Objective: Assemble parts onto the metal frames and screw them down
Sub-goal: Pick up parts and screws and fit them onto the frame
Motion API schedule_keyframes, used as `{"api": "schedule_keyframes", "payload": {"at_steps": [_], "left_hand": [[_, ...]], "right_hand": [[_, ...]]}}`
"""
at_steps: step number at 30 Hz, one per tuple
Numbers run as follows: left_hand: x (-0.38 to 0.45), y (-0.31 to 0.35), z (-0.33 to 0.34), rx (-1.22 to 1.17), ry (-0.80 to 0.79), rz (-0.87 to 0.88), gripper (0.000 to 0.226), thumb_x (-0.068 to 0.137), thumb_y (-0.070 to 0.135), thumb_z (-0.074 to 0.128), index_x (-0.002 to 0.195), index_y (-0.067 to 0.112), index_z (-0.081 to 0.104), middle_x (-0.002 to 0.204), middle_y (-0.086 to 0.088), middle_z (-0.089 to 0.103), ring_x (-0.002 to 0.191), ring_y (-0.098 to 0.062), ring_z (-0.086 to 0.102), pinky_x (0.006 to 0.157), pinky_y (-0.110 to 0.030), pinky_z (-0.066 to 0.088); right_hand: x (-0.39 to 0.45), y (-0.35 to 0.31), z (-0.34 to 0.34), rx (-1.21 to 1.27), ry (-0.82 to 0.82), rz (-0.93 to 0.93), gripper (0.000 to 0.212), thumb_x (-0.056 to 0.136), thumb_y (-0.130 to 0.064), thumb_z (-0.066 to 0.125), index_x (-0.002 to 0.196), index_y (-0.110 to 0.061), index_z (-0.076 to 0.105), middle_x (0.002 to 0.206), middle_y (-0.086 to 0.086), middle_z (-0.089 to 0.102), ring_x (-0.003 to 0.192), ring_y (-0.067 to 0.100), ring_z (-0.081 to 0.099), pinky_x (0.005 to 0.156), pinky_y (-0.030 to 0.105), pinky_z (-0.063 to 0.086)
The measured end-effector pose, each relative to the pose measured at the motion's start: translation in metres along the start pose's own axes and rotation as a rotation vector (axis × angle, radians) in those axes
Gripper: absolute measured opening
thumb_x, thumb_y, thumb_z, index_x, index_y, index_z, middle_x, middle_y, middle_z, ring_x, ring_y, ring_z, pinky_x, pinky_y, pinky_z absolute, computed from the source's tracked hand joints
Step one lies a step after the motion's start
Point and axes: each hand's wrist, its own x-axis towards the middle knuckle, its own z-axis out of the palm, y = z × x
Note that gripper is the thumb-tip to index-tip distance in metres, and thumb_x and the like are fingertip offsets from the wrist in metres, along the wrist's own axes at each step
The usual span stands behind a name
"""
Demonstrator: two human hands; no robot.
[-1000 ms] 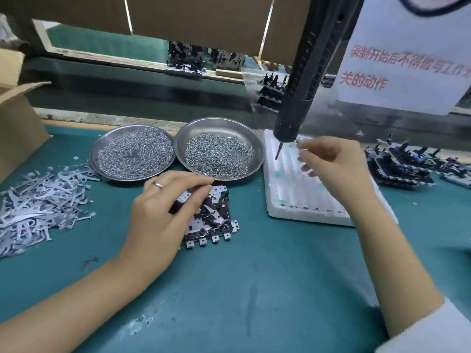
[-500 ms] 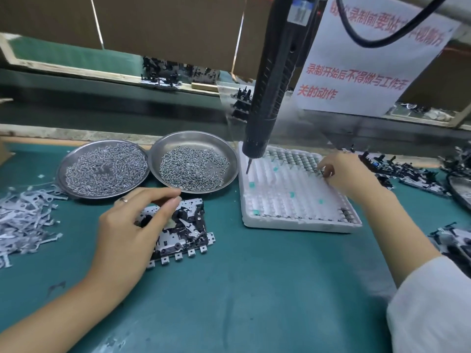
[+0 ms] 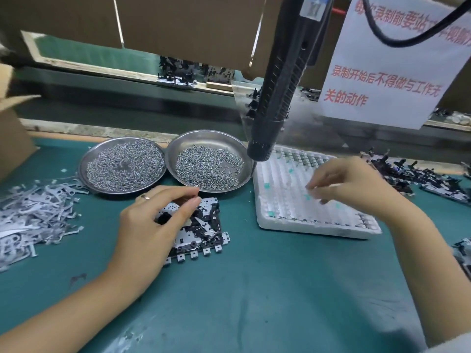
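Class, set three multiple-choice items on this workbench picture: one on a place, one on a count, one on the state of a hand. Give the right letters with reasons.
1. Where does the metal frame lie?
A. in front of the two screw dishes
B. on the white foam tray
C. inside the cardboard box

2. How many round steel dishes of screws stand on the mat?
A. one
B. two
C. four

3. What is the left hand doing?
A. hanging idle off the bench
B. gripping the electric screwdriver
C. resting on the frame, fingers curled over its top edge

Answers: 1 A, the frame sits on the green mat nearer the person than the dishes. 2 B, a left dish and a right dish stand side by side. 3 C, its fingers lie over the frame, while the electric screwdriver hangs untouched.
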Motion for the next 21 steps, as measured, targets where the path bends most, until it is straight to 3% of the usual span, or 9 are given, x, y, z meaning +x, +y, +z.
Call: {"api": "schedule_keyframes", "payload": {"at_steps": [3,7,10,15,21], "left_hand": [[0.001,0.001,0.0,-0.012,-0.013,-0.007,0.017,0.078,0.025,0.065,0.094,0.029,0.07,0.098,0.019,0.067,0.091,0.005,0.061,0.082,-0.008,0.04],[0.001,0.002,-0.001,0.025,-0.038,0.015,0.018,0.079,0.024,0.065,0.096,0.026,0.07,0.094,0.016,0.068,0.09,0.003,0.061,0.084,-0.014,0.043],[0.001,0.003,-0.001,0.031,-0.061,0.026,0.018,0.079,0.027,0.064,0.097,0.03,0.069,0.093,0.017,0.068,0.091,0.0,0.062,0.087,-0.027,0.046],[0.0,0.003,-0.002,0.024,-0.102,0.014,0.02,0.079,0.03,0.066,0.097,0.038,0.067,0.091,0.018,0.068,0.089,-0.006,0.063,0.086,-0.046,0.049],[0.001,0.001,-0.001,0.052,-0.119,0.06,0.013,0.08,0.029,0.069,0.091,0.035,0.069,0.092,0.018,0.068,0.088,-0.005,0.063,0.086,-0.047,0.046]], "right_hand": [[-0.018,-0.038,0.041,0.369,-0.175,-0.096,0.017,0.074,0.002,0.075,0.072,-0.015,0.075,0.085,0.005,0.074,0.075,0.02,0.071,0.073,0.028,0.058],[-0.022,-0.06,0.094,0.619,-0.164,-0.14,0.016,0.08,0.002,0.07,0.085,-0.013,0.074,0.078,0.0,0.074,0.074,0.009,0.07,0.068,0.013,0.051],[-0.023,-0.059,0.113,0.763,-0.138,-0.104,0.019,0.079,0.004,0.07,0.085,-0.014,0.073,0.076,0.0,0.073,0.073,0.009,0.07,0.069,0.015,0.052],[-0.022,-0.055,0.125,0.84,-0.092,-0.062,0.021,0.072,-0.001,0.076,0.087,-0.015,0.074,0.086,0.004,0.075,0.081,0.016,0.071,0.076,0.022,0.055],[-0.024,-0.054,0.129,0.857,-0.118,-0.094,0.02,0.075,0.0,0.074,0.094,-0.005,0.074,0.091,0.008,0.074,0.086,0.018,0.071,0.079,0.024,0.055]]}}
